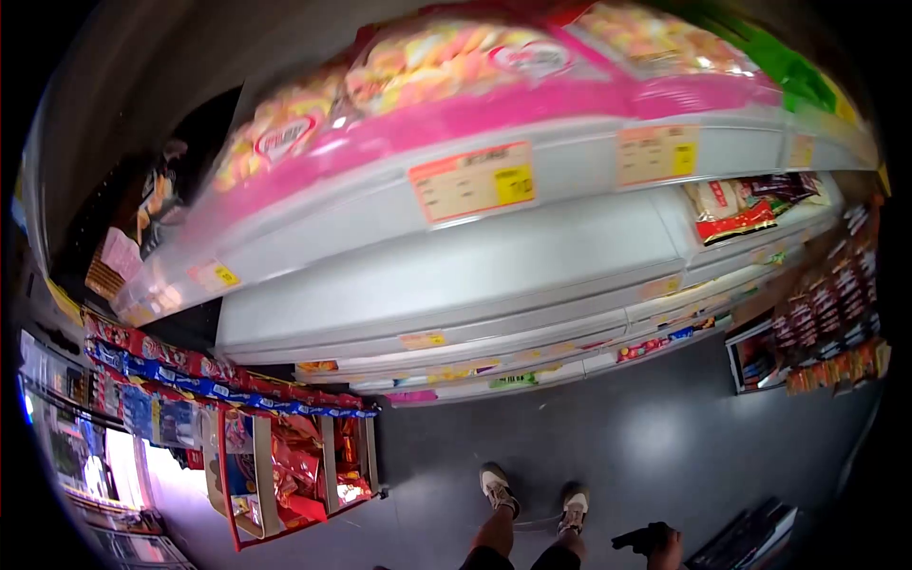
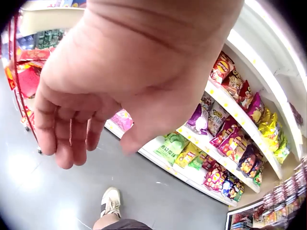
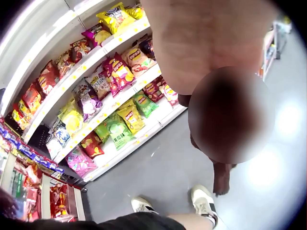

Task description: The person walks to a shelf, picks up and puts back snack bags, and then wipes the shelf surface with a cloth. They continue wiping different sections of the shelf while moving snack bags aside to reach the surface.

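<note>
My left hand [image 2: 120, 91] hangs with loosely bent fingers [image 2: 64, 143] and a spread thumb, holding nothing. Behind it in the left wrist view are shelves of snack bags, among them a green bag [image 2: 171, 148]. At the bottom of the head view, my right hand [image 1: 672, 551] grips a black object [image 1: 644, 539] that points left; its kind is unclear. In the right wrist view a round blur covers most of this hand, and a dark part [image 3: 221, 178] sticks out below it. A green snack bag [image 3: 119, 132] lies on the low shelf to the left.
A white shelf unit [image 1: 456, 275] spans the head view, with pink-banded candy bags [image 1: 456, 66] and price tags [image 1: 473, 182] on top. A red-framed rack [image 1: 228, 475] of red packets stands at left. Another snack display [image 1: 826, 304] is at right, above the grey floor [image 1: 437, 437].
</note>
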### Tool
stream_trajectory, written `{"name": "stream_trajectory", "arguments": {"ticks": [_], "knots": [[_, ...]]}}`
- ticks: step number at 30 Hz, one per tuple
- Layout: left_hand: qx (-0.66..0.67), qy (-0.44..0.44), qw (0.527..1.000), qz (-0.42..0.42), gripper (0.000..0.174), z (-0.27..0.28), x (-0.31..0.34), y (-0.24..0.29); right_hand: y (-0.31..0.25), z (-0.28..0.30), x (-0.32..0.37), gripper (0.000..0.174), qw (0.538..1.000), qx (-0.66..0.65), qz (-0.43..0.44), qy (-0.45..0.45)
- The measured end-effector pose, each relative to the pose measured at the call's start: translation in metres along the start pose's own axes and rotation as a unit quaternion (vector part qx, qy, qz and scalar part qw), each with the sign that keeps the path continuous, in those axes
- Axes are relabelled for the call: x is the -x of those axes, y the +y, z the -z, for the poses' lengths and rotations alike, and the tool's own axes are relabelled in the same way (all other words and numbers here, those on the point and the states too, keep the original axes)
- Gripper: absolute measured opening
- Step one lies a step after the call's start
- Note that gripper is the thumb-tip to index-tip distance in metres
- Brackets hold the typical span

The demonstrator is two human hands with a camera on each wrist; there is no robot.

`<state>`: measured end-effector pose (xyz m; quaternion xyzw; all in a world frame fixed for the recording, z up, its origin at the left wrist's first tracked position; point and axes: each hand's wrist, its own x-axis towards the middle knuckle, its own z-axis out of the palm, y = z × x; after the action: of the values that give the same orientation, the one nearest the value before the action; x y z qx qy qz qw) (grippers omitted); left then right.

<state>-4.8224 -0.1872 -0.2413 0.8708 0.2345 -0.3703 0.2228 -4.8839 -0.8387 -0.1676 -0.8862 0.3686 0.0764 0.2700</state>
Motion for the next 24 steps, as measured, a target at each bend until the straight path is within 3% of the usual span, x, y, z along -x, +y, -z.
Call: {"name": "stream_trajectory", "arguments": {"ticks": [3, 4, 5, 7, 8, 9, 10, 11, 13, 14, 15, 16, 17, 20, 22, 24], "knots": [[-0.004, 0.042, 0.999, 0.004, 0.041, 0.023, 0.014, 0.055, 0.003, 0.002, -0.015, 0.019, 0.994, 0.004, 0.028, 0.109], [-0.003, 0.045, 0.999, 0.005, 0.043, 0.021, 0.011, 0.055, -0.003, 0.008, -0.027, 0.019, 0.992, -0.061, 0.046, 0.105], [-0.001, 0.049, 0.999, 0.008, 0.045, 0.023, 0.013, 0.062, -0.014, 0.014, -0.037, 0.02, 0.963, -0.263, -0.024, 0.057], [-0.075, -0.011, 0.995, 0.068, 0.041, 0.037, 0.022, 0.083, -0.054, 0.044, -0.057, 0.035, 0.976, -0.197, 0.062, 0.066], [-0.111, -0.041, 0.989, 0.093, 0.04, 0.045, 0.025, 0.099, -0.091, 0.062, -0.065, 0.04, 0.965, -0.247, 0.072, 0.055], [-0.097, -0.047, 0.988, 0.111, 0.041, 0.051, 0.028, 0.114, -0.108, 0.079, -0.081, 0.039, 0.977, -0.125, 0.156, 0.072], [-0.086, -0.052, 0.987, 0.128, 0.043, 0.057, 0.033, 0.129, -0.141, 0.098, -0.091, 0.036, 0.97, -0.083, 0.212, 0.087], [-0.077, -0.059, 0.985, 0.146, 0.044, 0.064, 0.038, 0.136, -0.172, 0.112, -0.103, 0.036, 0.96, -0.14, 0.23, 0.072], [-0.036, -0.026, 0.995, 0.092, 0.042, 0.056, 0.032, 0.129, -0.24, 0.141, -0.126, 0.036, 0.92, -0.149, 0.35, 0.092], [-0.023, -0.016, 0.997, 0.07, 0.041, 0.056, 0.042, 0.118, -0.282, 0.156, -0.132, 0.039, 0.922, -0.136, 0.349, 0.097], [-0.003, -0.022, 0.998, 0.061, 0.04, 0.061, 0.044, 0.123, -0.316, 0.169, -0.149, 0.041, 0.89, -0.15, 0.42, 0.097], [0.018, -0.026, 0.998, 0.053, 0.039, 0.067, 0.046, 0.13, -0.332, 0.173, -0.17, 0.042, 0.902, -0.184, 0.374, 0.114], [0.035, -0.031, 0.998, 0.049, 0.038, 0.073, 0.055, 0.126, -0.378, 0.177, -0.185, 0.042, 0.876, -0.306, 0.36, 0.1], [0.097, -0.015, 0.988, 0.123, 0.036, 0.054, 0.058, 0.085, -0.482, 0.182, -0.229, 0.051, 0.843, -0.471, 0.255, 0.043], [0.129, -0.003, 0.983, 0.131, 0.037, 0.032, 0.059, 0.048, -0.514, 0.18, -0.273, 0.052, 0.849, -0.445, 0.279, 0.056], [0.171, 0.017, 0.975, 0.141, 0.037, 0.014, 0.062, 0.023, -0.529, 0.177, -0.327, 0.054, 0.883, -0.249, 0.355, 0.18]]}}
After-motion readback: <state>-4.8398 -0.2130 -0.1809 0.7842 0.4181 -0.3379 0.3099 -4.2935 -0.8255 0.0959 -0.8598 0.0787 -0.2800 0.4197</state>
